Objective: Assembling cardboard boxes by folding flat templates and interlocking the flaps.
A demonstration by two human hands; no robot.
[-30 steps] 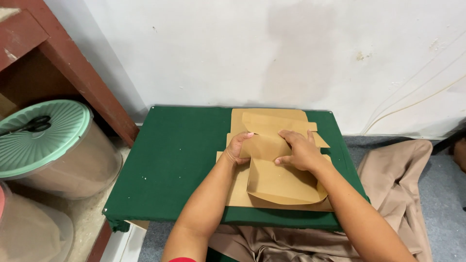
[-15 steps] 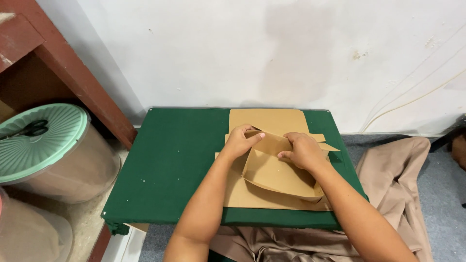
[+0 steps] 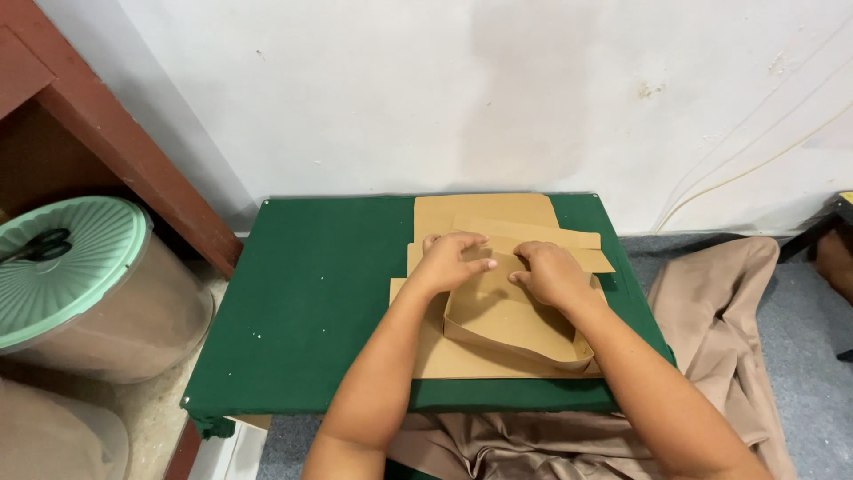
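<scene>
Material: brown kraft card, thin and creased, folded into a shallow half-formed box [image 3: 511, 324] with low upright walls.
Location: box sits on a stack of flat card blanks [image 3: 484, 213] of the same brown, on the right half of the green-covered counter [image 3: 311, 293], near its front edge.
Left hand [image 3: 449, 262]: lies on the box's far left corner, fingers [image 3: 475, 265] extended and pressing the card flat; nothing is enclosed in a grip.
Right hand [image 3: 551, 274]: lies on the box's far right wall, fingers curled down over the card edge, pressing rather than clasping.
Handling, judged: light, springy, likely to unfold when let go; stiff along the creases, easily dented or torn at the corners; not slippery on the cloth.
Hold points, judged: best taken at the folded corners or along the upright walls, both sides at once.
Surroundings: pale green lidded tub [image 3: 67, 267] with black scissors [image 3: 40, 246] on its lid at left; tan cloth [image 3: 711, 311] heaped on the floor at right; white wall behind.
</scene>
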